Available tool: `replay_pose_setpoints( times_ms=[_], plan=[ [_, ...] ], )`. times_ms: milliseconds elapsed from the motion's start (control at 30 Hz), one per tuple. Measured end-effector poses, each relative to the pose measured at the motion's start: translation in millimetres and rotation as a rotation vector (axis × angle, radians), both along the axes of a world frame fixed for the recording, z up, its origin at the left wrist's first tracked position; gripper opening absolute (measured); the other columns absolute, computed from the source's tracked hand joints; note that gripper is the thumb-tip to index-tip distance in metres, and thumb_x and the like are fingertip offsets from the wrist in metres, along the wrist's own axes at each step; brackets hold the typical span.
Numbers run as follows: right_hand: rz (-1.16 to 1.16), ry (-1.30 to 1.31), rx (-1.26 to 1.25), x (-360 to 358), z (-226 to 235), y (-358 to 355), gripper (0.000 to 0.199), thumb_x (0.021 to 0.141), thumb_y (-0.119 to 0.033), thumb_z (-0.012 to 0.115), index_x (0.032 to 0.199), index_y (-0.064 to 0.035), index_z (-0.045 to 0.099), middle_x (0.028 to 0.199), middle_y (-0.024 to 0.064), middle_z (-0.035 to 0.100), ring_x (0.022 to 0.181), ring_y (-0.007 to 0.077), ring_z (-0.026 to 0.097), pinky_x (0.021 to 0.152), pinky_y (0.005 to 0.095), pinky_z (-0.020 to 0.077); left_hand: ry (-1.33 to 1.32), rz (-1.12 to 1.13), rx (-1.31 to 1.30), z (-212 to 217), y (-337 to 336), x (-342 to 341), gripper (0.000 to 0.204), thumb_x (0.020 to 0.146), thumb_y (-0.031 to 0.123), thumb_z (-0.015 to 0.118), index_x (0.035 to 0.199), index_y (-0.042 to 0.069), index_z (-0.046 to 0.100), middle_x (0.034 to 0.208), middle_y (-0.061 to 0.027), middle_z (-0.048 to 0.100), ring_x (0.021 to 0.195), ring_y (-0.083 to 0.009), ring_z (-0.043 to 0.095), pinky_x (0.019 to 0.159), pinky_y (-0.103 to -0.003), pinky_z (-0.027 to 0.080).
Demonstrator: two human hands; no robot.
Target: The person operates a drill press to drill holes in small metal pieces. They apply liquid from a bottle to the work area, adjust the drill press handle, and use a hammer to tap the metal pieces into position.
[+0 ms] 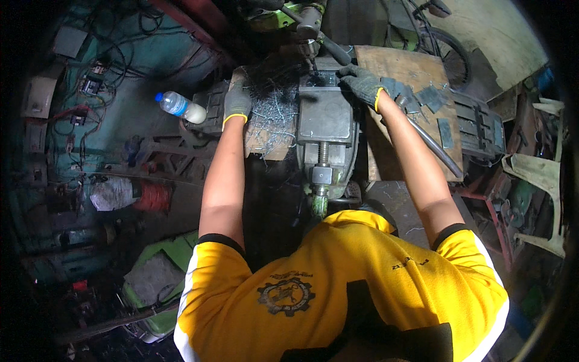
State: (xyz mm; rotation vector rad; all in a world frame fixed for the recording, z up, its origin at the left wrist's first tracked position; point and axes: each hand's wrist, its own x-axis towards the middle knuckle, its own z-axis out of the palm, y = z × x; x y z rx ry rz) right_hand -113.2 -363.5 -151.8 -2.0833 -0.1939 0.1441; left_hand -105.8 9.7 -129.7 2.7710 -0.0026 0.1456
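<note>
Where curly swarf [271, 114] lies, gloved left hand [236, 104].

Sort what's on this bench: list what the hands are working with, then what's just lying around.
In use: left hand on metal shavings; right hand at vise.
Lying about: plastic bottle, flat metal plates, steel bar, wooden board.
</note>
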Motion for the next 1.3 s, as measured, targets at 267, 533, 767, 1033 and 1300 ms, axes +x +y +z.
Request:
replay_pose_setpoints(
  times_ms=[267, 533, 767, 1033, 1300],
  plan=[
    [-0.045, -0.116, -0.162, -5, 11, 18, 0.041, 0.084, -0.028, 0.053, 0.119, -0.0094, 0.066, 0.120, 0.0198, 0.064, 0.115, 0.0365, 0.059, 0.099, 0.0403, 0.0454, -0.004, -0.118, -0.055, 22, 17, 10, 0.052, 0.085, 0.024, 0.067, 0.134, 0.013, 0.053, 0.127, -0.0196, 0.061, 0.115, -0.0389, 0.058, 0.098, -0.042, 0.047],
    [-0.051, -0.053, -0.100, 1, 10, 19, 0.035, 0.082, -0.020, 0.053, 0.112, -0.0083, 0.068, 0.116, 0.0177, 0.066, 0.110, 0.0329, 0.062, 0.096, 0.0372, 0.0463, -0.194, -0.104, -0.160, 54, 8, 2, 0.045, 0.090, 0.014, 0.061, 0.134, 0.007, 0.054, 0.130, -0.0181, 0.060, 0.117, -0.0314, 0.059, 0.101, -0.034, 0.045],
    [-0.091, -0.112, -0.059, 9, 8, 25, 0.033, 0.081, -0.017, 0.054, 0.110, -0.0073, 0.066, 0.114, 0.0201, 0.066, 0.110, 0.0364, 0.061, 0.094, 0.0391, 0.0464, -0.191, -0.528, 0.184, -6, -51, 8, 0.032, 0.097, 0.021, 0.054, 0.123, 0.003, 0.062, 0.117, -0.0097, 0.066, 0.102, -0.0197, 0.061, 0.091, -0.034, 0.049],
    [-0.067, -0.107, 0.075, 12, 4, 24, 0.034, 0.080, -0.013, 0.056, 0.112, -0.0064, 0.065, 0.103, 0.0193, 0.068, 0.098, 0.0334, 0.064, 0.088, 0.0380, 0.0489, 0.107, -0.521, -0.819, -96, -68, 52, 0.022, 0.096, 0.021, 0.059, 0.111, 0.008, 0.068, 0.097, -0.0008, 0.063, 0.082, -0.0107, 0.057, 0.062, -0.028, 0.052],
    [0.073, -0.069, 0.068, 2, 4, 12, 0.046, 0.083, -0.003, 0.056, 0.129, -0.0095, 0.059, 0.119, 0.0129, 0.066, 0.107, 0.0230, 0.059, 0.095, 0.0321, 0.0454, 0.086, -0.423, -0.765, -80, -79, 43, 0.029, 0.092, 0.024, 0.065, 0.115, 0.005, 0.067, 0.103, -0.0032, 0.066, 0.082, -0.0143, 0.058, 0.069, -0.027, 0.051]
  ],
)
